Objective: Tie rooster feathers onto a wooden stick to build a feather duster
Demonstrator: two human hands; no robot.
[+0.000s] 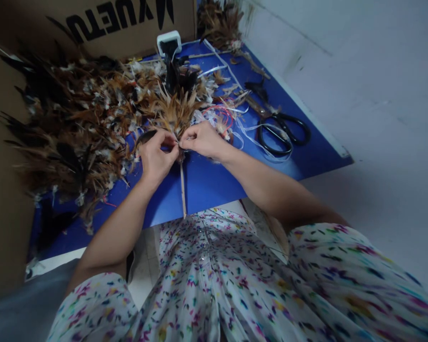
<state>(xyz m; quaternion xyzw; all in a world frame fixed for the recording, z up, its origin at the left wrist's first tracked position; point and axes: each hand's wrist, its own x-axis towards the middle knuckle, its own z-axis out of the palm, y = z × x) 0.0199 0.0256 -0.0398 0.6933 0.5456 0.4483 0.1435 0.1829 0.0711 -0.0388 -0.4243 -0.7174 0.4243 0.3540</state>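
Hands [179,142] meet, fingertips pinching the base of a brown feather bunch [178,111] on a thin stick [183,190], over the blue worktop [214,180]. Scissors [283,134] lie to the right.

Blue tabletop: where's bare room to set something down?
Bare blue tabletop shows between stick and right forearm; narrower patch between stick and left forearm. Crowded: left side, with feathers; right side, with scissors and tangled strings.

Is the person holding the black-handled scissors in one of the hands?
No, the black-handled scissors lie on the blue table, while the left hand and right hand are at the feather bundle.
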